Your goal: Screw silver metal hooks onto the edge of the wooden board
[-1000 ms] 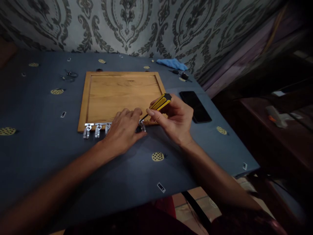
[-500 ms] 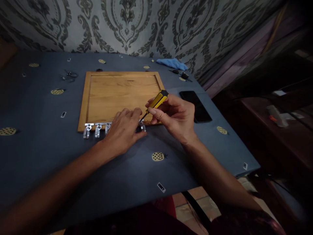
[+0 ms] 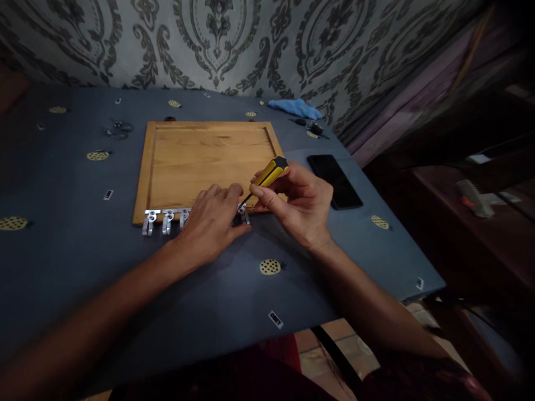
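A framed wooden board (image 3: 200, 161) lies flat on the table. Along its near edge runs a metal hook rail (image 3: 168, 219), its hooks sticking out past the edge toward me. My left hand (image 3: 211, 220) is closed over the middle of the rail, fingers on top and thumb low by the right end hook, covering part of it. In my right hand (image 3: 303, 200) is a yellow and black screwdriver (image 3: 270, 172), pinched by the handle between thumb and fingers. It tilts, with its shaft pointing down-left to the right end of the rail. The tip's exact contact is hard to see.
A black phone (image 3: 334, 181) lies right of the board. At the back right are a blue cloth (image 3: 295, 108) and a dark tool (image 3: 311, 127). Scissors-like loops (image 3: 119, 129) sit at left. The blue patterned table (image 3: 209, 323) meets a patterned curtain (image 3: 234, 44).
The screwdriver handle has dipped slightly and turned a little in my right hand, whose fingers have shifted. My left hand, the board and the rail stay in place.
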Available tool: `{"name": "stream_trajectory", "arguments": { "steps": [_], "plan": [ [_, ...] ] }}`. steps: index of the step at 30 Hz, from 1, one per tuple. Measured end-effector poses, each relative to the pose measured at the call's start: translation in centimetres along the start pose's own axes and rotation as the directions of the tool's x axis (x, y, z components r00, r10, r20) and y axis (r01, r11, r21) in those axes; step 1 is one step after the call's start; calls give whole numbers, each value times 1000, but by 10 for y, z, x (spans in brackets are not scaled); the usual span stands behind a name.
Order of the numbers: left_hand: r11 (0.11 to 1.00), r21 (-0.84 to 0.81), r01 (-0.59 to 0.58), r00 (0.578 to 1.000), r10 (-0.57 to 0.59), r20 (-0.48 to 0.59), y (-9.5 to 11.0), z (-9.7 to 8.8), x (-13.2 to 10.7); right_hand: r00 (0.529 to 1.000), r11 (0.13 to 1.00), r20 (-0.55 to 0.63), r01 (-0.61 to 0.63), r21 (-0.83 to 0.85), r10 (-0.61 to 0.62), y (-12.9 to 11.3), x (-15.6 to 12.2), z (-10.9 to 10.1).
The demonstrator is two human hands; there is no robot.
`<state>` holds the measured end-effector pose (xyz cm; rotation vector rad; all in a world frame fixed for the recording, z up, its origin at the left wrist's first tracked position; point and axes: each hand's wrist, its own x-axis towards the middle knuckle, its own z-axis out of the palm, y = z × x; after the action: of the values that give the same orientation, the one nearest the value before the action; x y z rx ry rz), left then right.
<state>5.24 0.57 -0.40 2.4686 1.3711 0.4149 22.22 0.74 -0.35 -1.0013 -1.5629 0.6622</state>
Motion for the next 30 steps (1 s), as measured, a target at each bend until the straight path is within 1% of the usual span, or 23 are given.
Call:
{"name": "stream_trajectory", "arguments": {
  "steps": [6,11,13,17,20,26,30],
  "plan": [
    [1000,12,2,1000,-2,0,0,0,0,997,999,-53,47,-16,-48,-1,-4,4],
    [1000,20,1,1000,-1,10,1,-1,0,982,996,-166,85,-18,-87,-8,-3,2],
    [1000,26,5,1000,-6,25,1,-2,0,978,996,-186,90,-14,-91,-9,-2,1],
    [999,39,7,999,-8,35,2,-2,0,990,997,-119,82,16,-79,-3,-2,2],
    [1000,29,-1,1000,0,28,1,-1,0,994,997,-75,81,-3,-81,2,-3,2],
    [999,32,14,999,-15,33,1,-1,0,995,997,-70,76,-20,-77,5,-2,3],
    [1000,25,7,1000,-8,29,1,-1,0,997,998,-48,61,-25,-62,6,-3,3]
  ]
}}
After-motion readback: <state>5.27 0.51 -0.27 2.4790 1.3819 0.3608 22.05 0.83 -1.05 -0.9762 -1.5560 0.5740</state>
